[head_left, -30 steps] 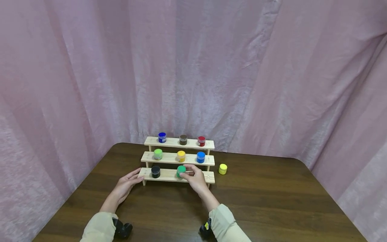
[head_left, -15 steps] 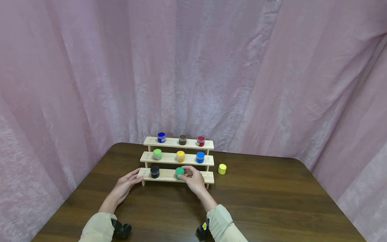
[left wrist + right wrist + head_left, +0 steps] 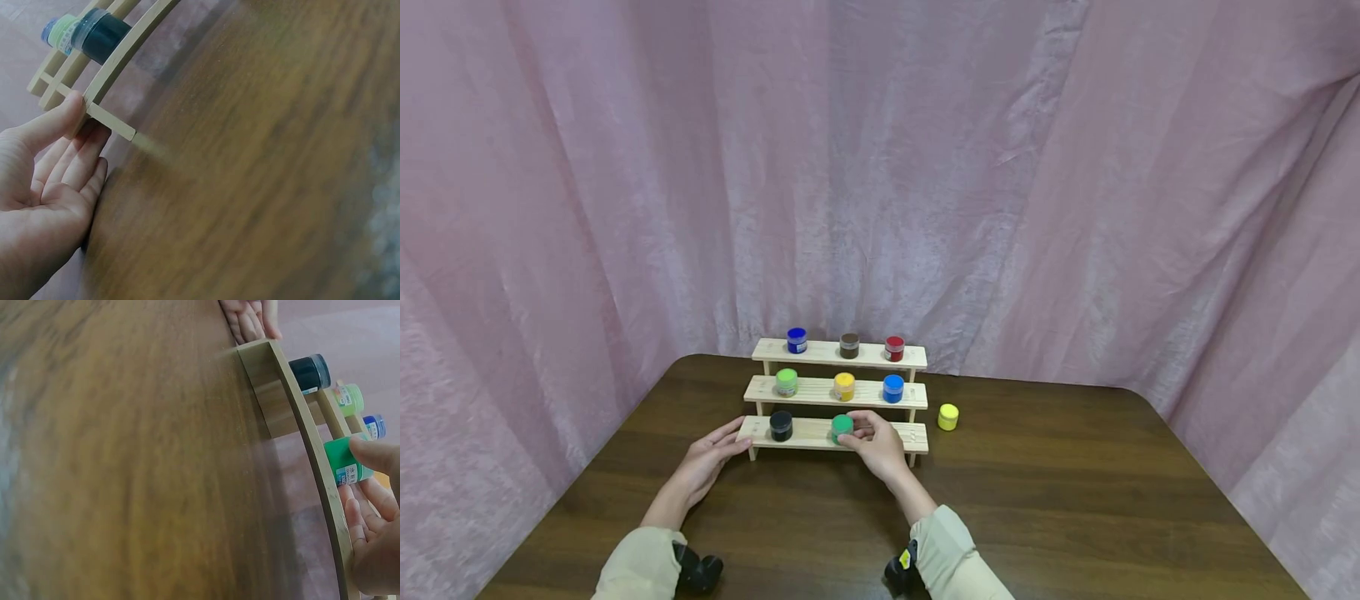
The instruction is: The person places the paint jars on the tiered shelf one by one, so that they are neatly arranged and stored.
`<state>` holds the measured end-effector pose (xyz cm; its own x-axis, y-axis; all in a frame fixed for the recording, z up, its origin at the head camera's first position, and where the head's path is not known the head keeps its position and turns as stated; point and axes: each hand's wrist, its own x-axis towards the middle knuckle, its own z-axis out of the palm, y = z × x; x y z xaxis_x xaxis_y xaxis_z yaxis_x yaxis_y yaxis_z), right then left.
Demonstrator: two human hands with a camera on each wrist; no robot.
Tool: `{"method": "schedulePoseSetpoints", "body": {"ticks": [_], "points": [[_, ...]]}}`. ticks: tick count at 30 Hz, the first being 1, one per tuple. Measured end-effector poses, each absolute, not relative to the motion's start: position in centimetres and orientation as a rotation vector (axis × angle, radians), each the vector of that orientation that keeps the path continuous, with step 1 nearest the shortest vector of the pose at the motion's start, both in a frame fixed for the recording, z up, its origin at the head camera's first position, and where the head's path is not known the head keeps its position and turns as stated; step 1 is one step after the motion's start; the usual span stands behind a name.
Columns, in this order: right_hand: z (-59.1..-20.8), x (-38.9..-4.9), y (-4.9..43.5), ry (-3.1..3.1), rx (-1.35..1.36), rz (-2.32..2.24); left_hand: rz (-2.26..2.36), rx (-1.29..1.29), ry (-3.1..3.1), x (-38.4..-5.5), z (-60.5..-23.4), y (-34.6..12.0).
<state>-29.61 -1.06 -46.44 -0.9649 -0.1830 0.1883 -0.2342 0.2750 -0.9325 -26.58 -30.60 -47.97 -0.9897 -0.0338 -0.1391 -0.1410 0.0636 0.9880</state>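
Note:
My right hand [image 3: 881,448] pinches a green paint jar [image 3: 842,428] between thumb and fingers. That jar stands upright at the middle of the lowest shelf of a three-tier wooden rack [image 3: 808,440]. My left hand [image 3: 703,463] grips the left end of the same shelf. In the left wrist view its thumb [image 3: 74,112] presses the shelf's corner, with the fingers reaching underneath. A black paint jar [image 3: 781,426] stands on the lowest shelf, left of the green one. On the middle tier are a light green jar [image 3: 786,382], a yellow-orange jar [image 3: 844,387] and a blue jar [image 3: 892,388].
The top tier bears a dark blue jar [image 3: 797,340], a brown jar [image 3: 849,346] and a red jar [image 3: 894,348]. A yellow jar [image 3: 948,417] stands on the brown wooden table [image 3: 1075,483], right of the rack. A pink curtain [image 3: 880,167] hangs behind.
The green jar has shifted very slightly left along the lowest shelf, with my right hand still on it. My left hand keeps its hold, and the whole head view has drifted a little.

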Motion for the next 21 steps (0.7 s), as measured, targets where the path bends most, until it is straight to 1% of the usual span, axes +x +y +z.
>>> {"method": "schedulePoseSetpoints", "body": {"ticks": [6, 12, 21], "points": [[-46.4, -29.5, -0.9, -2.473, 0.408, 1.852, 2.083, -0.179, 2.227, -26.6, -48.0, -30.6], [-46.0, -29.3, -0.2, -2.422, 0.446, 1.974, 2.105, -0.155, 2.192, -26.7, -48.0, -30.7], [-43.7, -28.0, 1.7, -2.377, 0.451, 2.109, 2.12, -0.153, 2.163, -26.6, -47.9, -30.9]]}}
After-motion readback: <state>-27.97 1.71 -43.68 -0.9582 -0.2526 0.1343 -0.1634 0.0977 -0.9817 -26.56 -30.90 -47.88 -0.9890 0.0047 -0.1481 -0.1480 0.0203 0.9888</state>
